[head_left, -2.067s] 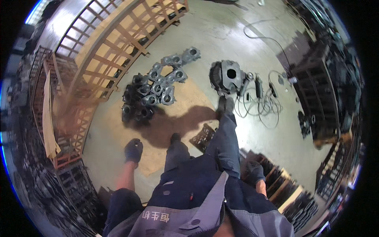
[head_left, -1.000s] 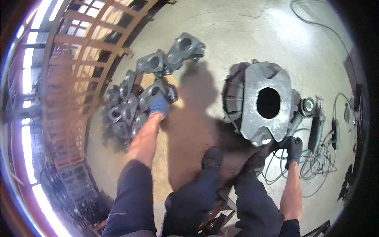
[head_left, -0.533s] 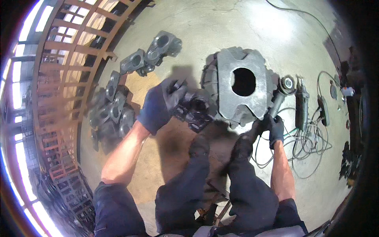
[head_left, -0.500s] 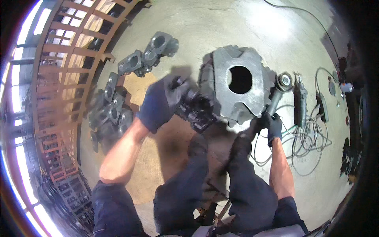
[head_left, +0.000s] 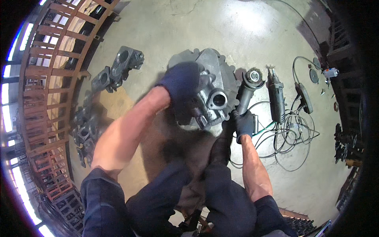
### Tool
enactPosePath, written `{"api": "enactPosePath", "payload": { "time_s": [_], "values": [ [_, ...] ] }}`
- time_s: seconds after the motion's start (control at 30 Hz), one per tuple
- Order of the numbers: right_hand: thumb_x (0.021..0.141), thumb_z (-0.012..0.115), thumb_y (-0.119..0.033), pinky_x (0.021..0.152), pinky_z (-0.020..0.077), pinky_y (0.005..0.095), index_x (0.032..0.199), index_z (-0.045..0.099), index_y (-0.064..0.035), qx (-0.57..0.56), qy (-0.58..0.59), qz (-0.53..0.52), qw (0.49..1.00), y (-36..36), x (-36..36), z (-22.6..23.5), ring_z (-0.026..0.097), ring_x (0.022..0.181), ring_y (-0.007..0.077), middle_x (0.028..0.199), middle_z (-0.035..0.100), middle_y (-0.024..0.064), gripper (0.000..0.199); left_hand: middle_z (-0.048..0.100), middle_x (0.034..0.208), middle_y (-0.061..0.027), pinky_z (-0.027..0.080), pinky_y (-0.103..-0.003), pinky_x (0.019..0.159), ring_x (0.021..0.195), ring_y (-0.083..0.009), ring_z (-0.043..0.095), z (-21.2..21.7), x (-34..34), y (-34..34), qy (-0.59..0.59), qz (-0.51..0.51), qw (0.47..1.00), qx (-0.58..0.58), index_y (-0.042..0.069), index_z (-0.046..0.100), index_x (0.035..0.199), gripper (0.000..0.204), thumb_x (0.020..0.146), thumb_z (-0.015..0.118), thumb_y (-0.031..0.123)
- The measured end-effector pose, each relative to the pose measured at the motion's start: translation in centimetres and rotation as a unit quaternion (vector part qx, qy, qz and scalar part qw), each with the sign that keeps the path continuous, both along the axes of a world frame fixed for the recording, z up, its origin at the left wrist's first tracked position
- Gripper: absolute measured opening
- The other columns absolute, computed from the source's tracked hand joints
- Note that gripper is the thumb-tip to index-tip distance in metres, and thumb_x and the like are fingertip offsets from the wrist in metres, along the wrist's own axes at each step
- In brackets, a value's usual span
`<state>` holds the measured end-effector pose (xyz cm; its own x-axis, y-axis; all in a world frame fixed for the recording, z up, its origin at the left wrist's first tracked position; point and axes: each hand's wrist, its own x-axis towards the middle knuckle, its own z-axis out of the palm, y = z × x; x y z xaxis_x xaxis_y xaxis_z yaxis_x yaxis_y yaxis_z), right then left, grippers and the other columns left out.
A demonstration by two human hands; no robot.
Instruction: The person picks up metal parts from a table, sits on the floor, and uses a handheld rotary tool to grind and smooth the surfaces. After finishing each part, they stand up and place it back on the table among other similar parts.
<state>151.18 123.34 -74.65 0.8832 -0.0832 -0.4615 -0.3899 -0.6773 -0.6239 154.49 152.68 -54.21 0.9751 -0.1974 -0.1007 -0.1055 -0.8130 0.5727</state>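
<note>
Left hand (head_left: 182, 83) grips a metal casting (head_left: 202, 103) over the big block (head_left: 213, 59); right hand (head_left: 244, 123) clasps the grinder (head_left: 246, 94), right of the block: fingers best kept off its wheel (head_left: 254, 76)!

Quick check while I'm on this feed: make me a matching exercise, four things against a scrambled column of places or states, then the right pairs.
Things:
1. Left hand in a dark blue glove
2. Right hand in a dark glove
3. Long black straight-bodied power tool
4. Brown metal slatted rack

Places or states:
A. Closed on the lower end of a grey tool with a round bristly head
B. Along the picture's left side
C. Gripping a grey metal casting with a round opening
D. Lying on the grey floor

Pairs: 1-C, 2-A, 3-D, 4-B
</note>
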Motion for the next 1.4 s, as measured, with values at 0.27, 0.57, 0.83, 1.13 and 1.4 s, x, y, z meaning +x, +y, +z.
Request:
{"api": "enactPosePath", "payload": {
  "time_s": [0.27, 0.57, 0.83, 1.13, 1.4],
  "values": [
    [0.080, 0.074, -0.039, 0.072, 0.0536, 0.0364, 0.108, 0.068, 0.0022, 0.016, 0.016, 0.019, 1.000, -0.1, 0.7, 0.1, 0.070, 0.079, 0.0241, 0.089, 0.074, 0.0151, 0.050, 0.068, 0.097, -0.0231, 0.052, -0.045, 0.078, 0.088, -0.0400, 0.066, -2.6, 5.5, 4.2, 0.052, -0.111, 0.985, 0.118, 0.004, 0.070, 0.097, 0.031, 0.091, 0.058, 0.032],
    [0.087, 0.067, -0.033, 0.061, 0.0523, 0.0321, 0.103, 0.068, 0.0045, 0.359, 0.158, -0.096, 0.915, -6.0, 3.0, -1.6, 0.065, 0.067, 0.0197, 0.083, 0.069, 0.0116, 0.041, 0.071, 0.100, -0.0150, 0.053, -0.042, 0.085, 0.094, -0.0267, 0.069, 5.0, -0.4, -4.8, -0.195, 0.267, 0.943, -0.037, 0.003, 0.062, 0.117, 0.031, 0.092, 0.062, 0.021],
    [0.094, 0.059, -0.035, 0.069, 0.0508, 0.0304, 0.104, 0.068, 0.0023, 0.345, -0.054, 0.070, 0.934, -10.4, -3.8, 1.6, 0.063, 0.074, 0.0184, 0.084, 0.068, 0.0087, 0.039, 0.068, 0.098, -0.0156, 0.051, -0.037, 0.079, 0.088, -0.0231, 0.065, -5.8, -11.0, -21.2, 0.172, 0.221, 0.881, -0.381, -0.003, 0.052, 0.114, 0.040, 0.090, 0.071, 0.022],
    [0.072, 0.081, -0.030, 0.082, 0.0508, 0.0368, 0.114, 0.060, 0.0014, 0.034, -0.261, 0.100, 0.959, -9.1, -9.3, 16.6, 0.063, 0.095, 0.0218, 0.106, 0.066, 0.0140, 0.056, 0.067, 0.097, -0.0240, 0.054, -0.040, 0.077, 0.085, -0.0306, 0.068, -3.1, -10.1, -24.1, 0.196, 0.256, 0.855, -0.406, -0.010, 0.049, 0.120, 0.070, 0.072, 0.081, 0.031],
    [0.103, 0.038, -0.053, 0.099, 0.0489, 0.0429, 0.139, 0.049, 0.0014, 0.526, 0.033, -0.112, 0.843, -6.1, -1.0, 24.2, 0.061, 0.114, 0.0294, 0.130, 0.061, 0.0196, 0.066, 0.064, 0.115, -0.0128, 0.054, -0.032, 0.092, 0.103, -0.0166, 0.063, -0.2, -9.6, -21.1, 0.244, 0.065, 0.739, -0.624, -0.006, 0.046, 0.130, 0.074, 0.074, 0.084, 0.024]
  ]
}}
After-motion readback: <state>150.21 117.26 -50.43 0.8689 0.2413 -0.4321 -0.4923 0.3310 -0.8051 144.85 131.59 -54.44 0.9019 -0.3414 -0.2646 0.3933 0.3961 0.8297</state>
